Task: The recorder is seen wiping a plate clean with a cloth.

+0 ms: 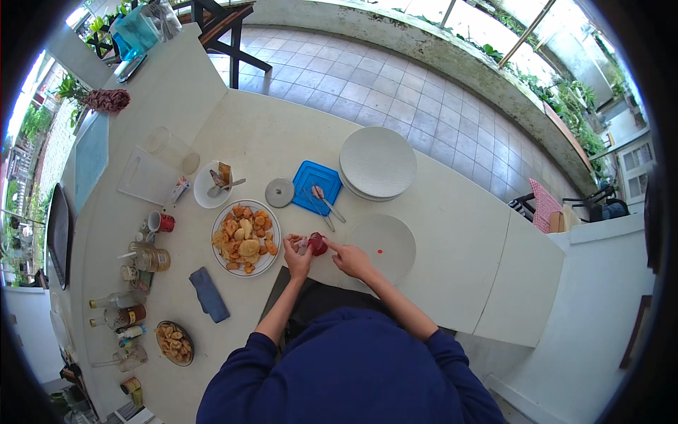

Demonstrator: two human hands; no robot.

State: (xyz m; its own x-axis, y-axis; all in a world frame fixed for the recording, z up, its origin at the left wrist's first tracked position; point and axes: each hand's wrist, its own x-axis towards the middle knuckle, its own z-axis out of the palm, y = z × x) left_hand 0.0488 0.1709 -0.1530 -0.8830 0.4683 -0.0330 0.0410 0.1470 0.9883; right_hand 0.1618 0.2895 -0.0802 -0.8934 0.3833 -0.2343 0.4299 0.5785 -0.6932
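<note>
Between the plate of fried food (216,255) and a single white plate (400,233), my left hand (297,257) holds a small red object (318,244), perhaps a sachet or bottle; its exact kind is unclear. The fingers of my right hand (349,259) reach its right side, the index finger extended against it. A small red spot (380,252) lies on the white plate. Beyond my hands is a blue plastic lid (331,176) with metal tongs (332,208) resting across it. A round grey lid (279,192) stands beside it.
A stack of white plates (378,161) stands near the far edge. To the left are a white bowl (203,185) with a spoon, a red mug (166,223), a folded blue cloth (209,294), glass jars (153,260), bottles (114,317) and a bowl of fried food (174,343).
</note>
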